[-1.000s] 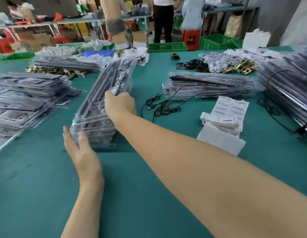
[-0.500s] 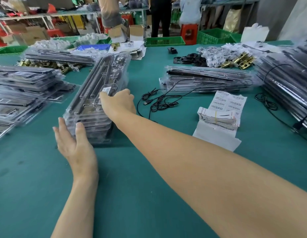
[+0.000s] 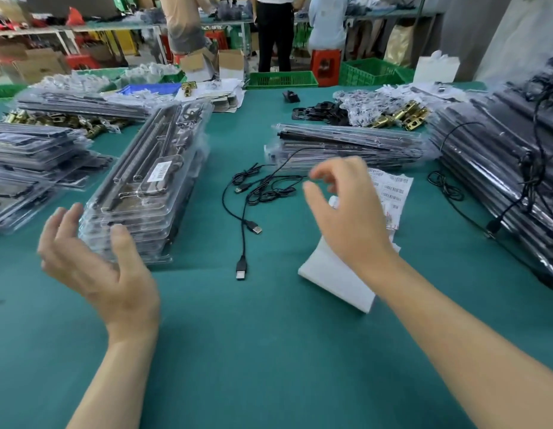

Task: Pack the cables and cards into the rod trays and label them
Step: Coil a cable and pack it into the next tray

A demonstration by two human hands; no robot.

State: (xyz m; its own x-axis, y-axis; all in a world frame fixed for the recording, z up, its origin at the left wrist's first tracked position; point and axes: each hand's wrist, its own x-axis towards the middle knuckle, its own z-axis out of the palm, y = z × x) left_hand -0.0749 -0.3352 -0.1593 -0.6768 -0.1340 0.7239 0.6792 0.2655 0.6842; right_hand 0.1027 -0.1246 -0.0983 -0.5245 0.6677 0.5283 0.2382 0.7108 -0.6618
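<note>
Teal cloth covers the counter. The stack of clear rod trays lies left of centre, running away from the person, and the top tray carries a white barcode label. The left hand is cupped at the stack's near end, fingers apart and relaxed, gripping nothing; whether the thumb touches the plastic I cannot tell. Black cables lie loose between that stack and a 2nd stack of trays farther back on the right, with 1 USB plug pointing toward the person. The right hand hovers above the label sheets and a curl of white backing paper. Its fingers are loosely curled, spread and blurred, holding nothing I can see. More tray piles sit along the right edge.
</note>
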